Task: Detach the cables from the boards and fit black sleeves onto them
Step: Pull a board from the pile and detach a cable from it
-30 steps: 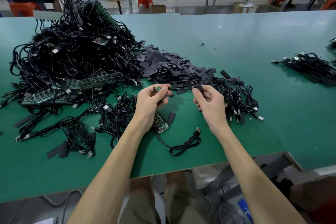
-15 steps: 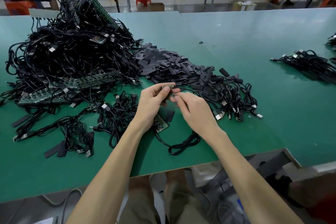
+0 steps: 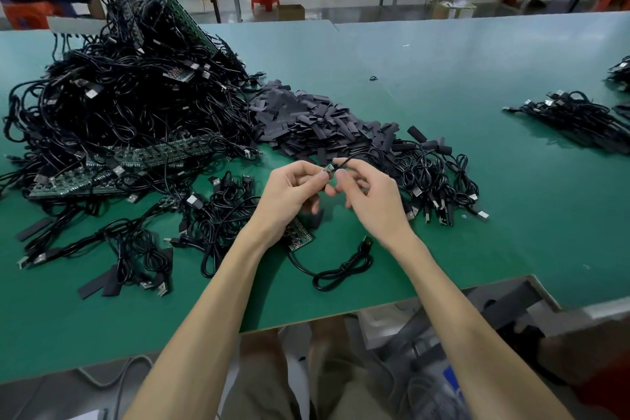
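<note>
My left hand [image 3: 291,191] pinches a tiny green board [image 3: 329,168] at the end of a thin black cable [image 3: 354,158]. Fingertips of my right hand [image 3: 370,196] pinch that cable right beside the board; the two hands nearly touch above the table. Behind them lies a heap of flat black sleeves [image 3: 313,123]. A big tangle of black cables with long green boards [image 3: 112,106] fills the left. Under my left wrist a small green board piece [image 3: 298,235] lies with a coiled cable [image 3: 341,269].
Sleeved cables with USB plugs [image 3: 433,181] are piled right of my hands. Another cable bundle [image 3: 572,119] lies at the far right. Loose cables and stray sleeves [image 3: 99,285] scatter the near left. The green table's front edge [image 3: 341,314] runs just below my forearms.
My right hand has moved left from a hand's width away until its fingertips meet the left hand's at the small board. The left hand has held its place.
</note>
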Demonstrator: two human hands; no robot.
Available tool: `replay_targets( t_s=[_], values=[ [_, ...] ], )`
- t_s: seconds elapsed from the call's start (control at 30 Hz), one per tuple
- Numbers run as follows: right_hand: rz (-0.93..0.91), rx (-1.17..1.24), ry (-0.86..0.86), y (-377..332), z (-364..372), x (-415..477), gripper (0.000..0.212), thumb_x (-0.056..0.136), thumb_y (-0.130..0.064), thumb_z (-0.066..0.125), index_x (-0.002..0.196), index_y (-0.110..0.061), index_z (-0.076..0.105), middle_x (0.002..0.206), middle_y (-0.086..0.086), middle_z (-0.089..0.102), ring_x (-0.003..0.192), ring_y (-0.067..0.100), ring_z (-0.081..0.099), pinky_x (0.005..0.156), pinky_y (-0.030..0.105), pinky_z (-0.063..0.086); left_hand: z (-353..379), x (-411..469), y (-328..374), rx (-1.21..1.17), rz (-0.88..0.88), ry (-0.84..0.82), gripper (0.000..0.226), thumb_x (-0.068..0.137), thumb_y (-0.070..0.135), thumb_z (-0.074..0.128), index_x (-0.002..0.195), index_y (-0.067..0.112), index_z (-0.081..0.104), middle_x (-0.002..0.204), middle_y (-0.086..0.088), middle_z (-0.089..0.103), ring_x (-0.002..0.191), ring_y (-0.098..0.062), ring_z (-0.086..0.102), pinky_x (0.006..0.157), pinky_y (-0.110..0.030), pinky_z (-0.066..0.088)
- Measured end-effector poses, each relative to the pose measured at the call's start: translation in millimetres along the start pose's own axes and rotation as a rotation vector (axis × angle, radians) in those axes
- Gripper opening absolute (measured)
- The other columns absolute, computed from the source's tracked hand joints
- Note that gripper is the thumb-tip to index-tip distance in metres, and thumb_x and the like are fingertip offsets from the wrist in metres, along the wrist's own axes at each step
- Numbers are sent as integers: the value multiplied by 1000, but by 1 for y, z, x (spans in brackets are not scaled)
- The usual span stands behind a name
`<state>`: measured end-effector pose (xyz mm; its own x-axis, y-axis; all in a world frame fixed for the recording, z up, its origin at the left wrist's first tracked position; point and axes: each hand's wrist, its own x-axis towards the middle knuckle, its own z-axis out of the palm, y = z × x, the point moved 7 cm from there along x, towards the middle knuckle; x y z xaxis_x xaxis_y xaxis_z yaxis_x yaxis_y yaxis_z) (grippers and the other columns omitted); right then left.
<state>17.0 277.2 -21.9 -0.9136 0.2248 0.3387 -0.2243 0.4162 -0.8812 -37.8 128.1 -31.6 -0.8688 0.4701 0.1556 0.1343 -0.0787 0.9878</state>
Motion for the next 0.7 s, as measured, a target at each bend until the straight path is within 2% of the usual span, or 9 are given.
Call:
replay_targets(
  t_s=[0.07,0.13,0.2,0.3,0.4,0.5,0.6,0.7],
  values=[
    [24,65,39,2,-5,-1,14,102,-26,64,107,-16,74,74,-9,72,61,5,62,59,23,51,3,0,0,32,-1,-30,11,99,16,67,96,6,67,83,-10,76,42,-16,50,43,-18,36],
    [57,116,38,3,-6,-1,8,99,-22,69,97,-17,73,73,-2,71,64,15,65,57,27,53,7,0,-1,63,3,-65,10,99,15,67,94,6,66,83,-11,76,40,-18,47,43,-19,38],
    [73,144,22,4,-5,-1,5,97,-18,72,92,-15,72,71,0,71,62,12,65,55,25,52,9,1,-3,93,-2,-100,11,98,14,68,93,5,64,85,-13,76,40,-20,48,44,-22,40],
    [75,188,31,4,-8,0,10,97,-13,71,91,-6,69,71,1,72,56,8,64,52,19,48,12,2,-5,143,-3,-126,12,94,11,72,99,3,64,90,-17,76,46,-20,54,53,-27,47],
    [102,245,113,8,-17,1,12,99,-12,67,89,-8,67,71,0,71,56,9,60,56,19,47,12,2,-6,167,-5,-114,18,94,4,70,110,7,62,101,-11,77,63,-20,65,67,-27,53],
    [147,261,157,13,-19,1,13,99,-14,65,87,-11,65,71,-1,72,58,9,61,59,17,46,11,1,-4,213,11,-95,20,98,-4,62,116,5,60,101,-11,75,76,-17,71,62,-26,49],
    [143,239,128,14,-15,1,14,99,-17,64,86,-12,63,73,6,72,61,11,64,57,20,45,9,1,-1,247,15,-65,22,97,-4,63,117,6,61,92,-17,74,71,-11,67,62,-27,50],
    [128,264,104,12,-13,1,13,99,-19,64,87,-13,64,78,12,73,67,15,69,54,26,46,12,-1,2,228,18,-63,27,93,-6,67,118,3,61,105,-20,66,75,-25,76,61,-26,54]
  ],
)
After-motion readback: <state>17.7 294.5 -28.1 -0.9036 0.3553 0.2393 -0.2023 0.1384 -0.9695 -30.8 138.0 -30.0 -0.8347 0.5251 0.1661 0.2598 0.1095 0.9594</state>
